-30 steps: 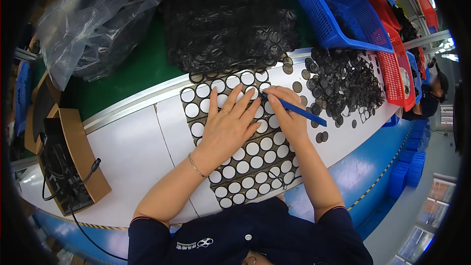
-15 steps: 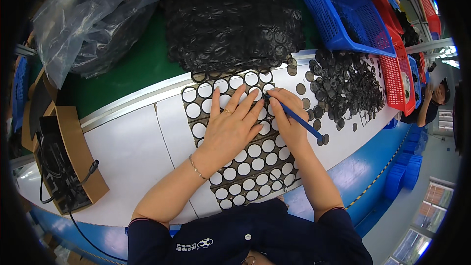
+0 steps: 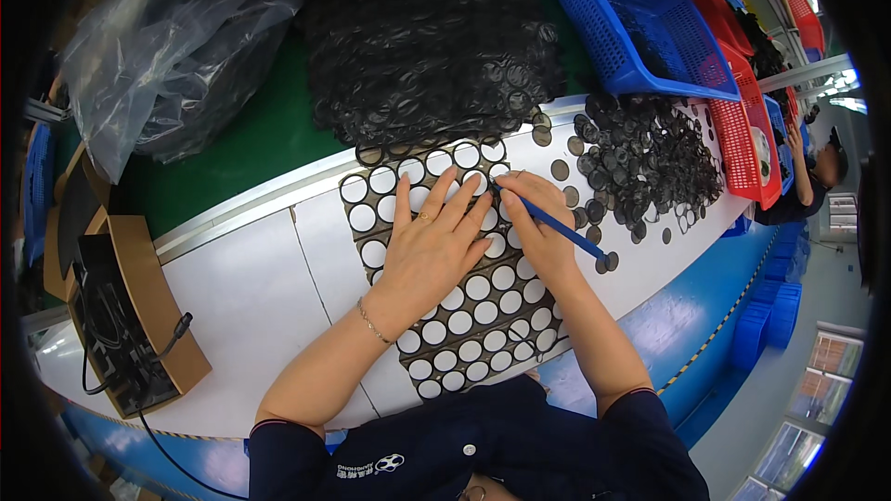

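Note:
A dark, thin sheet (image 3: pixel 461 338) with rows of round holes lies on the white table, and white shows through the holes. My left hand (image 3: pixel 432 246) rests flat on the sheet, fingers spread. Beside it, my right hand (image 3: pixel 541 232) grips a slim blue hand tool (image 3: pixel 574 236), whose exact kind I cannot tell. The tool slants, its working end down at the sheet near my left fingertips and its tail pointing right. Right of the sheet sits a heap of dark round discs (image 3: pixel 640 162), with a loose disc (image 3: pixel 560 170) between heap and sheet.
A tall pile of black perforated sheets (image 3: pixel 432 46) stands beyond the metal table edge. Baskets, blue (image 3: pixel 613 65) and red (image 3: pixel 750 144), stand back right. A clear plastic bag (image 3: pixel 167 56) and a cardboard box (image 3: pixel 172 315) with cables are leftward. Another person (image 3: pixel 817 176) is far right.
The whole view has shifted slightly. Both hands and the blue tool keep nearly the same places on the sheet. At far right, the other person's arm has moved a little.

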{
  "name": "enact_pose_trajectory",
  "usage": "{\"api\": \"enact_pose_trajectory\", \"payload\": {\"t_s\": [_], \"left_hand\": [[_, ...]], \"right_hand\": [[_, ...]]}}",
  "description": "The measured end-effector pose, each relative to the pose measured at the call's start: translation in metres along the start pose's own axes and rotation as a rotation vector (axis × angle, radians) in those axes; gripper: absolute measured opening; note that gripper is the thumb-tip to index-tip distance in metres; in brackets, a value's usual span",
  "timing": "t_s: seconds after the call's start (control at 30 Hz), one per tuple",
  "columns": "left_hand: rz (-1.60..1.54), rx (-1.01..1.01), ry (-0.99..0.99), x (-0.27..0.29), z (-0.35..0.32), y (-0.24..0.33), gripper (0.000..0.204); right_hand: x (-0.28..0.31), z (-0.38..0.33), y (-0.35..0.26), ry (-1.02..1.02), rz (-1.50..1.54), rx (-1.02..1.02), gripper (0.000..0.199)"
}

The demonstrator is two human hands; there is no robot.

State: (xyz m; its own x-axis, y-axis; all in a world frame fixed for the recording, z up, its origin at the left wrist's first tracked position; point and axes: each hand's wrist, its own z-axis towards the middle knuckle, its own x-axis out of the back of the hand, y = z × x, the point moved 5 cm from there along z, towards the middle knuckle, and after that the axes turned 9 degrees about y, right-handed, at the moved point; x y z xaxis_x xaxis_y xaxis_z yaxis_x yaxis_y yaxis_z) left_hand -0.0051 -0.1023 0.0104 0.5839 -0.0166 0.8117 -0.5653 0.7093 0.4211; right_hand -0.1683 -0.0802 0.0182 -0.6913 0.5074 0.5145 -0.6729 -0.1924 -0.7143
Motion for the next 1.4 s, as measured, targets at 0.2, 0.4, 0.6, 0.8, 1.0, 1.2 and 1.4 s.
{"api": "enact_pose_trajectory", "payload": {"t_s": [0.2, 0.4, 0.6, 0.8, 1.0, 1.2, 1.4], "left_hand": [[-0.005, -0.006, 0.0, 0.001, 0.001, 0.001, 0.053], [0.005, -0.006, -0.005, 0.0, 0.0, 0.0, 0.053], [-0.011, 0.0, -0.001, 0.001, 0.0, 0.0, 0.053], [-0.003, -0.007, 0.016, 0.0, -0.001, 0.0, 0.053], [-0.015, -0.006, 0.018, 0.0, -0.001, 0.0, 0.05], [-0.021, 0.011, -0.006, -0.001, -0.003, -0.002, 0.051], [-0.013, -0.006, -0.025, -0.001, -0.001, 0.003, 0.05]], "right_hand": [[0.0, -0.003, -0.003, 0.035, -0.029, 0.029, 0.015], [-0.001, -0.002, 0.0, 0.032, 0.027, -0.052, 0.015], [-0.002, -0.001, -0.011, -0.001, -0.122, 0.15, 0.02], [-0.008, 0.002, -0.013, 0.007, -0.432, 0.405, 0.025], [0.039, 0.035, 0.045, 0.223, 0.29, -0.485, 0.033], [0.111, 0.109, 0.019, 0.326, 0.784, -0.441, 0.037], [0.204, 0.214, 0.01, 0.627, -0.005, -0.008, 0.045]]}}
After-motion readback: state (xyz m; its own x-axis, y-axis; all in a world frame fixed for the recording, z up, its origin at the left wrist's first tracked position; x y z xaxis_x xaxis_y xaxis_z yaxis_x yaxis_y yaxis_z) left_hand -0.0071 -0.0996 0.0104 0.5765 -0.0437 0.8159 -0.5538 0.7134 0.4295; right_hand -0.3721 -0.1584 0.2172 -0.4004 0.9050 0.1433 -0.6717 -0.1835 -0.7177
